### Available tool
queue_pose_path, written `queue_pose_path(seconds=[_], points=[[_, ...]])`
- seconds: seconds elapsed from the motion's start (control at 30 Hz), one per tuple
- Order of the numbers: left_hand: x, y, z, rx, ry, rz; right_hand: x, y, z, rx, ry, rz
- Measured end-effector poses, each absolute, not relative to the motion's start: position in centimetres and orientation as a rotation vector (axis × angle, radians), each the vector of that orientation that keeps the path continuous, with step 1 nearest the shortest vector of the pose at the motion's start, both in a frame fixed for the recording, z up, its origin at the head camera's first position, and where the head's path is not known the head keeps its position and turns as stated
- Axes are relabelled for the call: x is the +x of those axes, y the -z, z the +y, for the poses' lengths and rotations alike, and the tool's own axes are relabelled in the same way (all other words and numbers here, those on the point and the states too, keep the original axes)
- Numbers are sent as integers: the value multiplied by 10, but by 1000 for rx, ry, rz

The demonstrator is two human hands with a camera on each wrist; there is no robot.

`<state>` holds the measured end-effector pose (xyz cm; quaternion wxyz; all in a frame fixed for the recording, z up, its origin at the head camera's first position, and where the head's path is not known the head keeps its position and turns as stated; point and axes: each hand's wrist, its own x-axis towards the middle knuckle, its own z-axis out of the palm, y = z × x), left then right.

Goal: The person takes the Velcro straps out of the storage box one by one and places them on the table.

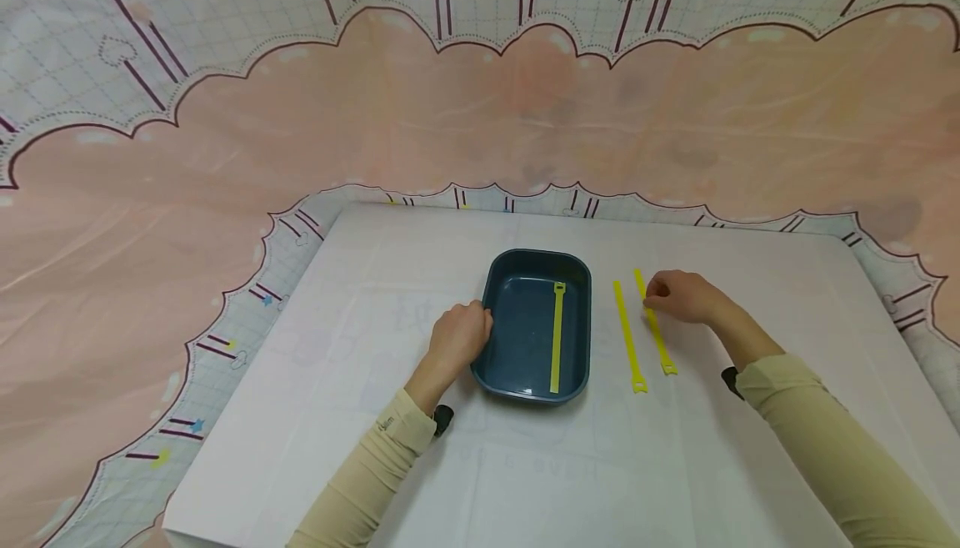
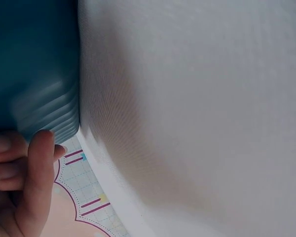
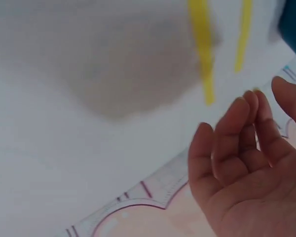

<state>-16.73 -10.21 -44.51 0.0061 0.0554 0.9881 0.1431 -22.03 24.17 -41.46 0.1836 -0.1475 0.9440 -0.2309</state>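
Outer yellow plastic strip (image 1: 658, 339) at 8 o'clock from nearer right hand (image 1: 682, 296), axis 11-to-5 | thumb (image 3: 287, 98) held apart from fingers (image 3: 231, 123) | blue rectangular plastic tray (image 1: 517, 335) gripped by left hand (image 1: 460, 334)

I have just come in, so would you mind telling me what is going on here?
A person's left hand holds the tray by its left side. The right hand, thumb and fingers apart, is at a yellow strip on the table, with a second strip beside it. A third strip lies in the tray.
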Motion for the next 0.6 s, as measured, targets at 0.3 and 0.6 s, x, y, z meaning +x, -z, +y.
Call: queue_pose_path(seconds=[0.3,0.6], points=[[-166,445,-103,177,-445,3086,-224,398,213,-502,755,2711],[-164,446,-103,219,-424,3144,-228,388,186,-573,828,2677]])
